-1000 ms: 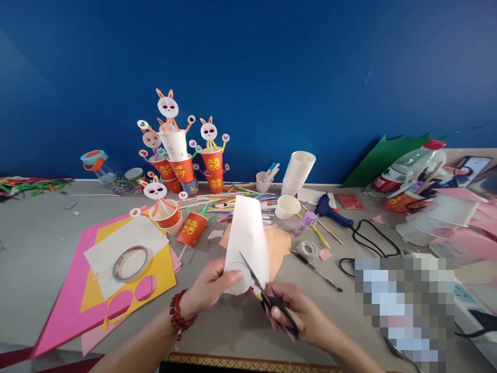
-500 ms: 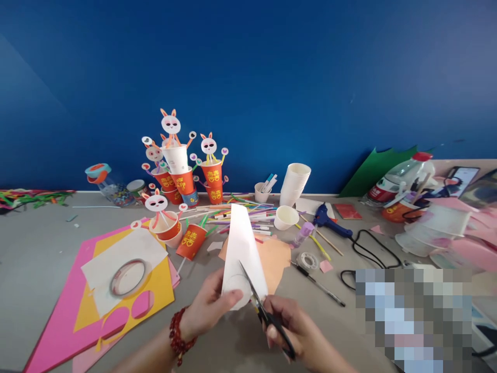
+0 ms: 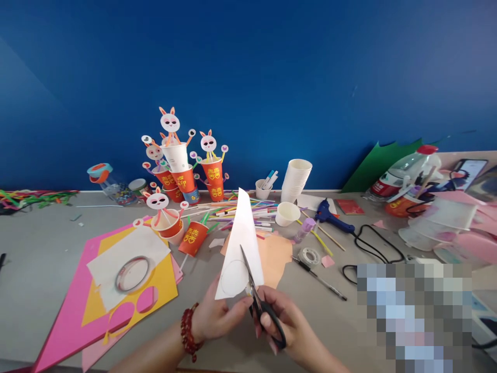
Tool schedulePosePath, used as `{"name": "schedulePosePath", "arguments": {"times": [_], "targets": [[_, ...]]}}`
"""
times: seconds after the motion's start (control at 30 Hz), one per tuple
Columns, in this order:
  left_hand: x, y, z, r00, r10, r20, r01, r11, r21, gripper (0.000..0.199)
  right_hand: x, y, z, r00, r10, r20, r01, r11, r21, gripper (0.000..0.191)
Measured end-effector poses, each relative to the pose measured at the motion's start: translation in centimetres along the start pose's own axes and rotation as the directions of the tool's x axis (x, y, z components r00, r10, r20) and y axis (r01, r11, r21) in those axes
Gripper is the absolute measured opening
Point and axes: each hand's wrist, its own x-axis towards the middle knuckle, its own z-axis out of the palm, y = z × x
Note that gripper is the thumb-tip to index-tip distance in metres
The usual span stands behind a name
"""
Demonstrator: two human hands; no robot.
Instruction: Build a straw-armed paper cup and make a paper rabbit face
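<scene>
A white paper strip (image 3: 243, 233) stands up in front of me, with a drawn circle near its lower end. My left hand (image 3: 219, 311), with a red bead bracelet (image 3: 188, 331) at the wrist, is closed on the paper's lower left edge, its thumb near the scissors. My right hand (image 3: 281, 316) holds black-handled scissors (image 3: 267, 316) by the loops. Their blades lie over the paper, just right of the circle. Orange paper (image 3: 277, 254) lies on the table behind.
Rabbit-topped cups (image 3: 176, 155) stand at the back left. Pink and yellow sheets with a tape roll (image 3: 132, 274) lie left. Stacked white cups (image 3: 295, 178), a blue glue gun (image 3: 332, 217), a pen (image 3: 320, 278) and a bottle (image 3: 404, 171) are on the right.
The paper has tilted and shifted slightly left at its lower end. My left thumb has moved off the circle, rightward towards the scissors. The scissors have turned slightly more upright.
</scene>
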Motion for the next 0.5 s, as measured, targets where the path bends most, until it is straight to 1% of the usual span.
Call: {"name": "schedulePosePath", "arguments": {"times": [0.1,0.13,0.3,0.5], "targets": [[0.09,0.41,-0.31,0.996,0.068,0.051,-0.070,0.997,0.039,0.031,0.04,0.08,0.14,1.000,-0.005,-0.006,0.005,1.000,0.003,0.057],[0.09,0.44,-0.34,0.996,0.071,0.048,-0.073,0.996,0.041,0.032,0.02,0.06,0.17,1.000,-0.001,-0.006,0.001,1.000,0.005,0.057],[0.04,0.30,-0.17,1.000,-0.003,0.006,0.003,1.000,0.000,0.033,0.02,-0.28,0.23,1.000,0.002,-0.007,-0.002,1.000,0.001,0.057],[-0.17,-0.04,-0.18,0.998,-0.053,-0.030,0.051,0.997,-0.059,0.033,0.17,-0.48,0.52,1.000,-0.027,-0.004,0.027,1.000,-0.004,0.056]]}}
